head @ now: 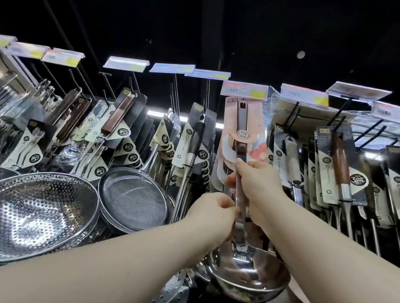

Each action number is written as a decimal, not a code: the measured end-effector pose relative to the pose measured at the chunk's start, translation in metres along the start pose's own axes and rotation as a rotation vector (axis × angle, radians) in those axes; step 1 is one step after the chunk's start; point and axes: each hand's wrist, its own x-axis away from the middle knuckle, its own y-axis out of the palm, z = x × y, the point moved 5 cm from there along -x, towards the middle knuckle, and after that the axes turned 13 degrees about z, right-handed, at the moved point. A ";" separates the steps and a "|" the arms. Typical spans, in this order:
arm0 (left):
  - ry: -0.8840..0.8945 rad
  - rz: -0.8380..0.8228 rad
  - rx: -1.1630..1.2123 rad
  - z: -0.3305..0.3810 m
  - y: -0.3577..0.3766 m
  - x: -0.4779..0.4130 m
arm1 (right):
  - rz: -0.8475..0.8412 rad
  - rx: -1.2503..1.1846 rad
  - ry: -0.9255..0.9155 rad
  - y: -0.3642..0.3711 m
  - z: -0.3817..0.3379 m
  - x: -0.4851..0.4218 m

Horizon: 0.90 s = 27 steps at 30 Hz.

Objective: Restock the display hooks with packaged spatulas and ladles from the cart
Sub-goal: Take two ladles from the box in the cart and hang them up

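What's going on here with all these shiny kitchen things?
A person is restocking a shop display of packaged utensils. Their right hand grips the handle of a steel ladle, and the left hand pinches it just below. The ladle's pink card reaches up just under a price tag; whether it already hangs there is unclear. Steel colanders sit to the left.

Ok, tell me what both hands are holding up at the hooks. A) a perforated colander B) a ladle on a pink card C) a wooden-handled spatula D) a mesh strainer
B: the right hand and left hand grip the handle of a steel ladle with a pink card.
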 end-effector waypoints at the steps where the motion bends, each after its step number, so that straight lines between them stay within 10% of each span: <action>1: 0.001 -0.001 -0.006 0.003 -0.001 -0.002 | -0.004 -0.027 0.007 0.002 -0.002 -0.001; 27: 0.062 -0.011 -0.109 0.010 -0.002 -0.018 | 0.025 -0.139 0.017 0.014 -0.006 -0.013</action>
